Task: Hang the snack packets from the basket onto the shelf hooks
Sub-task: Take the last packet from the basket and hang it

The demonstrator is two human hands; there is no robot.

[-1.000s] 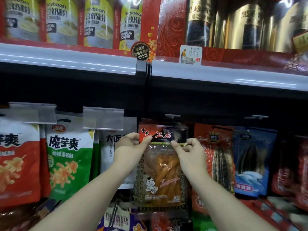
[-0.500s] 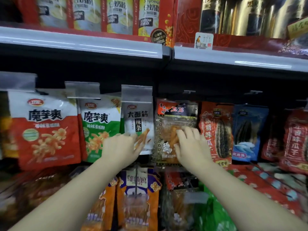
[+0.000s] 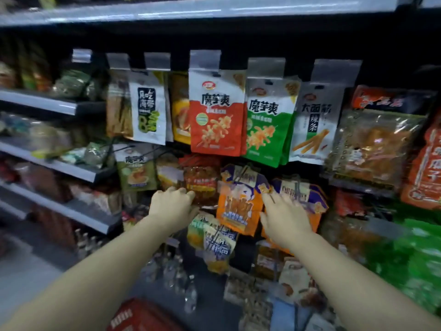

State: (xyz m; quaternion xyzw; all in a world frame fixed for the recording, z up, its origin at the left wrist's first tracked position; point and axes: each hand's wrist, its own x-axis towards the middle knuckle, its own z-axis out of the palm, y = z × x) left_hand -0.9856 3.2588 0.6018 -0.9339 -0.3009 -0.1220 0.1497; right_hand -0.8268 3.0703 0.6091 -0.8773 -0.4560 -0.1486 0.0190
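Observation:
Both of my hands are empty in front of the shelf's lower row of hooks. My left hand [image 3: 173,207] has its fingers loosely curled, just below a dark red packet [image 3: 201,182]. Beside it my right hand [image 3: 285,217] is spread open in front of an orange and purple packet [image 3: 239,203]. The clear packet of orange sticks [image 3: 374,144] hangs on a hook at the upper right, apart from both hands. A red basket [image 3: 140,315] shows at the bottom edge, partly cut off.
Red [image 3: 216,118], green [image 3: 268,123] and white [image 3: 312,125] snack packets hang in the upper row under clear price tags. Grey shelves [image 3: 71,168] with goods jut out on the left. More packets hang below, and green packets [image 3: 415,256] fill the lower right.
Both hands let go of the clear orange-stick packet, which now hangs on its hook. The hands dropped down and my view swung down and left.

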